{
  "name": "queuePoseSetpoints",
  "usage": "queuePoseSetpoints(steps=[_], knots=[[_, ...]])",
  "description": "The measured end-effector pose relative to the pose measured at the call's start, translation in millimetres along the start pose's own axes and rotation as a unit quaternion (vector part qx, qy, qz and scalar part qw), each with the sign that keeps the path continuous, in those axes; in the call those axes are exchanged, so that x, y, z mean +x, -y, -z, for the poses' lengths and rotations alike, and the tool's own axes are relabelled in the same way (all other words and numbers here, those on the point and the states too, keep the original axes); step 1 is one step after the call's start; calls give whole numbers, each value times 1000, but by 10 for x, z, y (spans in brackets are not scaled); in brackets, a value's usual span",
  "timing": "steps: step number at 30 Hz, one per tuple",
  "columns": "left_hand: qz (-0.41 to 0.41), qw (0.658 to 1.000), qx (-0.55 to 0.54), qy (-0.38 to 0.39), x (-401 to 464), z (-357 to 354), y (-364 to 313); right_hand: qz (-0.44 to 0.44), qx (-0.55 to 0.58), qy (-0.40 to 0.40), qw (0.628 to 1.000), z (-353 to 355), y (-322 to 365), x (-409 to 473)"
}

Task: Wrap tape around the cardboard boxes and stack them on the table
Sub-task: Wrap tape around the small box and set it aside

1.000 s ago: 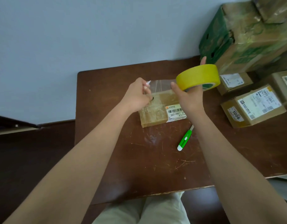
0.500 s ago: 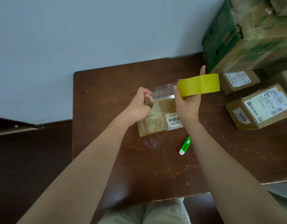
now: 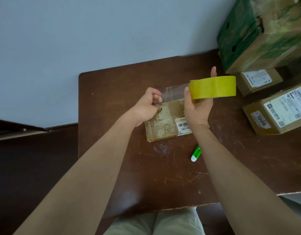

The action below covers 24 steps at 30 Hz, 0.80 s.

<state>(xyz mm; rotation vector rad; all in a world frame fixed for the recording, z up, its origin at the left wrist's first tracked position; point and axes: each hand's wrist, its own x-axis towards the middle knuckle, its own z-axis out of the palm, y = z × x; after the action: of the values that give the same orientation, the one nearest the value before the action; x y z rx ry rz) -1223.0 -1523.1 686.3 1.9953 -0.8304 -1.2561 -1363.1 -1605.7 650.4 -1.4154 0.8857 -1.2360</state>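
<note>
A flat cardboard box [image 3: 161, 128] with a white barcode label lies in the middle of the brown table [image 3: 112, 92]. Above it my right hand [image 3: 197, 111] grips a yellow roll of tape [image 3: 212, 88], thumb on its near side and a finger up behind it. A clear strip of tape [image 3: 173, 93] runs from the roll to my left hand [image 3: 146, 107], which pinches its free end over the box's left edge. The strip hangs a little above the box top.
A green and white utility knife [image 3: 196, 153] lies on the table near my right forearm. Two labelled cardboard boxes [image 3: 275, 112] [image 3: 260, 81] sit at the right, and a large green and brown carton [image 3: 258, 34] stands behind them. A pale wall rises behind the table.
The roll has tipped from tilted to level and shifted right, away from my left hand. The clear strip between my hands has grown longer.
</note>
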Motion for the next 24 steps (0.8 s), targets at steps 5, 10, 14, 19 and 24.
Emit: queuePoseSetpoints(steps=[5, 10, 14, 19, 24], knots=[[2, 1000, -9, 0, 16, 0, 12, -2, 0, -12, 1000, -10, 24, -13], [1, 1000, -3, 3, 35, -23, 27, -16, 16, -20, 1000, -13, 48, -45], [1, 1000, 10, -2, 55, -48, 28, -5, 5, -19, 1000, -6, 57, -46], [-1, 1000, 15, -1, 64, -70, 27, 16, -15, -23, 1000, 0, 76, -51], [-2, 1000, -9, -7, 31, -40, 37, 4, 2, -17, 1000, 2, 51, -54]])
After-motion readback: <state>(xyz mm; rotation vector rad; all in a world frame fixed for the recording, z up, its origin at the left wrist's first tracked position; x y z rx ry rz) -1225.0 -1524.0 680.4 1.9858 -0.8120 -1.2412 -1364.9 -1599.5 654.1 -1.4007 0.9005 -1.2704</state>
